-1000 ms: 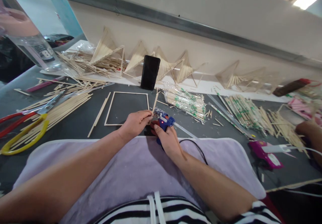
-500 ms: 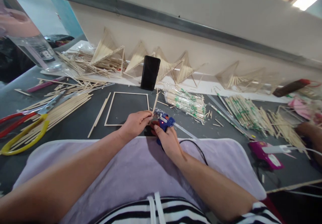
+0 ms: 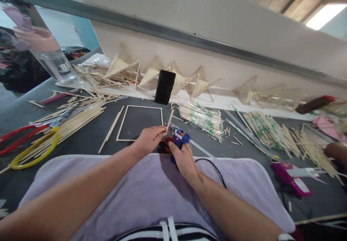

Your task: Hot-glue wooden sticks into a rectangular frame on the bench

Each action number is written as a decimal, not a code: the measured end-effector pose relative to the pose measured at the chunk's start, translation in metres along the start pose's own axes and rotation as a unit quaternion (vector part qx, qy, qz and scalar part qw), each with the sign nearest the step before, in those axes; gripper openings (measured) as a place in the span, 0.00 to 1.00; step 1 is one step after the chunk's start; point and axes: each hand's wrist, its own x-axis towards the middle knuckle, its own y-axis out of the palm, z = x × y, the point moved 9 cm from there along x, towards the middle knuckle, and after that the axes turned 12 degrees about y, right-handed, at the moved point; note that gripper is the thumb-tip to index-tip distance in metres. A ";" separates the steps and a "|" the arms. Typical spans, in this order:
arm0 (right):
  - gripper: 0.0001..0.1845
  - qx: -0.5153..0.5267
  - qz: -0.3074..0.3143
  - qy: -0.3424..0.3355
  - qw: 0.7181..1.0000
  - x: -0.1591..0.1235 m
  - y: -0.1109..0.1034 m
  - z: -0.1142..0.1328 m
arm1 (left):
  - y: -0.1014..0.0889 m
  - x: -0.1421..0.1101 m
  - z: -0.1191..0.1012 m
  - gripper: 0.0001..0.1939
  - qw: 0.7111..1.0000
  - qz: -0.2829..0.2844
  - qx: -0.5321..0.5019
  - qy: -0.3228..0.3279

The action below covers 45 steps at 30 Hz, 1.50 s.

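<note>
My left hand (image 3: 149, 138) is closed on a thin wooden stick (image 3: 170, 119), which points up and away from me. In my right hand (image 3: 182, 158) is a blue hot glue gun (image 3: 178, 136) with a small red light; a clear glue stick (image 3: 202, 149) runs out of its back. The gun's nozzle is close to the lower end of the stick, partly hidden by my fingers, so I cannot tell whether they touch. Just left of and beyond my left hand, a square stick frame (image 3: 144, 107) lies flat on the dark table. Loose sticks (image 3: 110, 130) lie left of it.
A phone (image 3: 165, 86) stands upright behind the frame. Bagged sticks (image 3: 200, 120) lie to its right, scissors (image 3: 52, 125) and loose sticks to the left. Stick models (image 3: 177, 78) line the wall. A magenta power box (image 3: 291, 179) sits right of the lilac cloth (image 3: 108, 194).
The camera view has shifted, so everything sits slightly lower and further right. Both hands keep their hold, with the stick and glue gun almost unmoved relative to each other.
</note>
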 end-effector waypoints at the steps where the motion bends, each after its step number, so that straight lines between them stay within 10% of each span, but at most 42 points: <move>1: 0.17 -0.006 -0.002 -0.002 1.000 0.000 0.000 0.000 | 0.000 0.000 0.000 0.10 1.000 -0.001 0.002 0.002; 45: 0.15 0.017 0.003 -0.002 1.000 -0.002 0.000 0.004 | 0.001 0.001 0.001 0.10 1.000 0.010 0.012 -0.018</move>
